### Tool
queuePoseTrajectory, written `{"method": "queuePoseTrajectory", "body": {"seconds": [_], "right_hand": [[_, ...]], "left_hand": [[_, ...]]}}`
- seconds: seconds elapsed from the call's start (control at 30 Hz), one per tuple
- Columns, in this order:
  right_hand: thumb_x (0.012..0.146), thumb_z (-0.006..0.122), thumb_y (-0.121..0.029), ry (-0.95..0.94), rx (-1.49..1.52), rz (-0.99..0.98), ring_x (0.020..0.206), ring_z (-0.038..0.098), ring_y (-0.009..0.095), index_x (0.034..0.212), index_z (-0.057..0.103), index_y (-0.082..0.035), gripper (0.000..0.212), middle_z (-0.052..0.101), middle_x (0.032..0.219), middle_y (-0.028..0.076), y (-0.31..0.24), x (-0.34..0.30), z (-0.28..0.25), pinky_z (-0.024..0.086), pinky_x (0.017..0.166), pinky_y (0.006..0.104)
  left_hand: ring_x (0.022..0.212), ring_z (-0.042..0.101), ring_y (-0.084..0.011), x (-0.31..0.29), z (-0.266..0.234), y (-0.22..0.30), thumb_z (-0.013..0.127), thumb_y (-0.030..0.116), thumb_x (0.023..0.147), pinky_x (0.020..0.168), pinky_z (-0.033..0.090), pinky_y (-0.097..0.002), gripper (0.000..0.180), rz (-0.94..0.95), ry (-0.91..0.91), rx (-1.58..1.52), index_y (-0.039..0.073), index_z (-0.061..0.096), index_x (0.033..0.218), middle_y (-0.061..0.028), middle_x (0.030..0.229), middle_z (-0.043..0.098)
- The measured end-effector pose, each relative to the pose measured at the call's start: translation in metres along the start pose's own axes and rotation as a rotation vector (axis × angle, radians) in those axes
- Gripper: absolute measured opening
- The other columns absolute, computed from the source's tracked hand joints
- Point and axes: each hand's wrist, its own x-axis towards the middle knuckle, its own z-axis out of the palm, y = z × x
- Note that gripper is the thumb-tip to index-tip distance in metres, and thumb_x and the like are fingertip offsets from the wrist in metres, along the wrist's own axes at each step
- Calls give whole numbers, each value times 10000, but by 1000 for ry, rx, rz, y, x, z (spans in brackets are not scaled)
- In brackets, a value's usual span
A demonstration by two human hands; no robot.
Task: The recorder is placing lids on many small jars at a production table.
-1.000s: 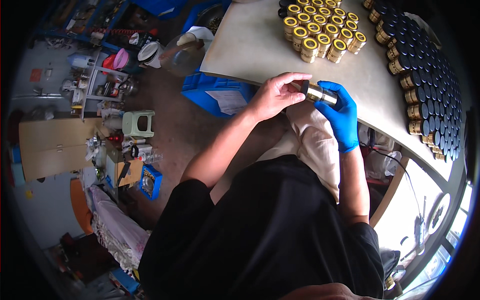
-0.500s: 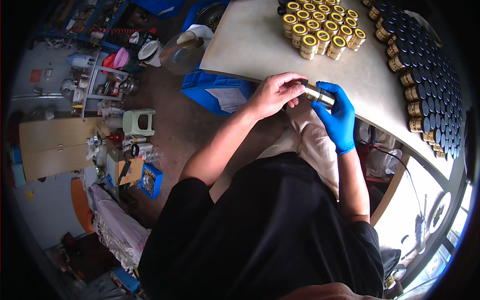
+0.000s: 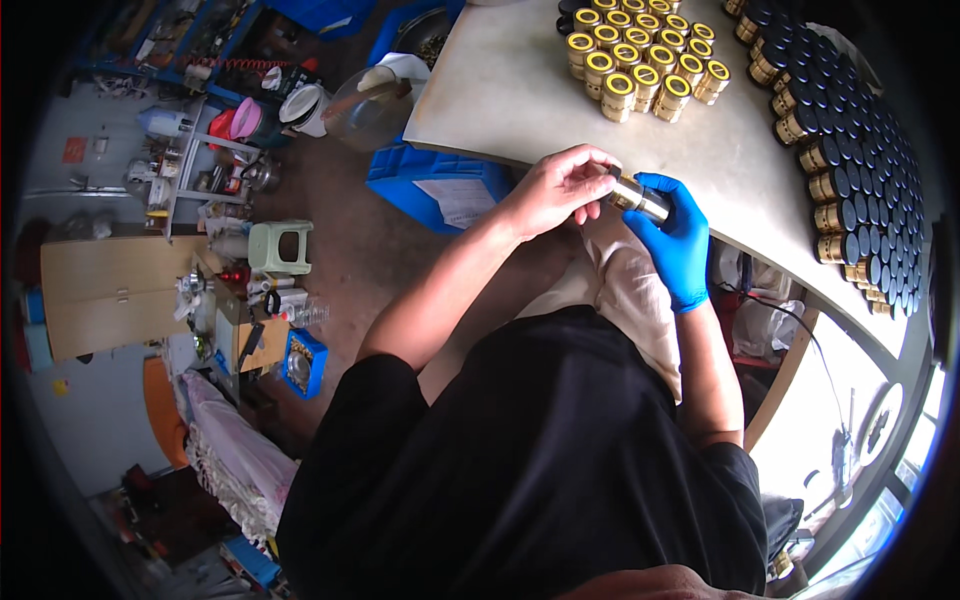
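Observation:
Over the near edge of the table, both of my hands are at one short metal cylinder (image 3: 638, 198), brass and silver in colour, lying tilted between them. My right hand (image 3: 680, 240), in a blue glove, is closed round its right end, thumb below and fingers above. My bare left hand (image 3: 562, 190) pinches the dark left end with thumb and fingertips, which partly cover that end. Farther off on the table stands a cluster of brass cylinders (image 3: 637, 55) with yellow rings on top.
Many black-topped brass cylinders (image 3: 850, 180) stand in rows along the right of the table (image 3: 490, 90). A blue crate (image 3: 400, 180) with a paper sheet sits below its left edge. A green stool (image 3: 280, 248) stands on the floor at left.
The cylinder has turned slightly, its right end now lower and its surface silvery in the light. My left fingers have shifted a little at its dark end; my right hand keeps its grip.

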Motion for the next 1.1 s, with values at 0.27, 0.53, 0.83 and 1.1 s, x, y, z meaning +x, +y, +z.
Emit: {"method": "queuePoseTrajectory", "body": {"seconds": [0.27,0.53,0.83,1.1], "right_hand": [[894,772,27,-7,100,109,1111,679,184,1290,646,-1,416,696,1231,96,-8,0,-5,554,963,307],[795,794,80,-47,-564,-588,1079,704,363,1234,690,-55,471,688,1255,185,-23,2,-5,603,844,362],[980,735,-71,-56,321,371,897,727,178,1270,642,55,330,736,1058,119,-13,-4,-8,603,829,305],[960,758,-49,-48,239,283,961,713,166,1276,649,39,346,729,1120,106,-13,-4,-8,587,876,296]], "left_hand": [[798,691,-121,-2,1,0,677,134,1055,698,594,-283,307,91,-15,31,-3,622,1324,-58,992,699],[656,673,-114,3,-11,9,617,291,1100,514,540,-260,335,-458,-149,-160,-29,629,1200,-89,951,692],[1133,652,-164,-10,2,12,656,29,1020,1032,536,-336,192,245,-87,-117,29,704,1205,-74,1153,714],[1048,684,-174,-10,1,10,762,250,998,992,535,-333,482,27,-31,304,108,597,1428,-58,1198,712]]}}
